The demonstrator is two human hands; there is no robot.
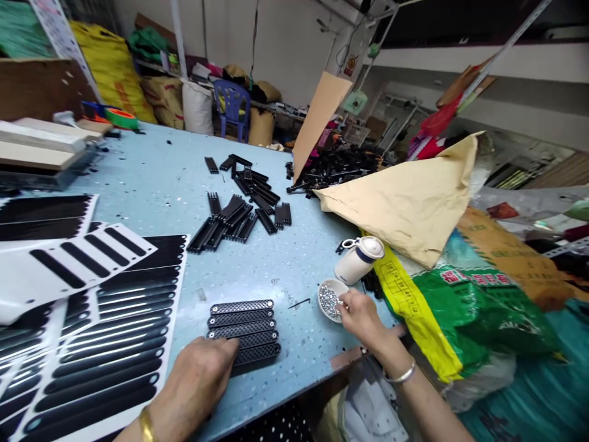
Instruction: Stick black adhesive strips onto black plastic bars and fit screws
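Black plastic strips [243, 328] with a crosshatched face lie side by side in a row on the blue table, and small shiny round pieces show at several of their ends. My left hand [200, 371] is curled against the near left of this row, its fingers closed on the strips and partly hidden. A small white bowl [323, 314] holds many tiny silvery metal pieces [328, 299]. Over its right side, the fingertips of my right hand [361, 316] are pinched together; whatever is between them is too small to make out.
A white lidded cup [354, 265] stands just behind the bowl. Loose black plastic parts [230, 218] are scattered farther back. Sheets with black strips [110, 344] cover the left side. Green and yellow sacks [460, 307] crowd the right edge, beside a brown paper piece [405, 196].
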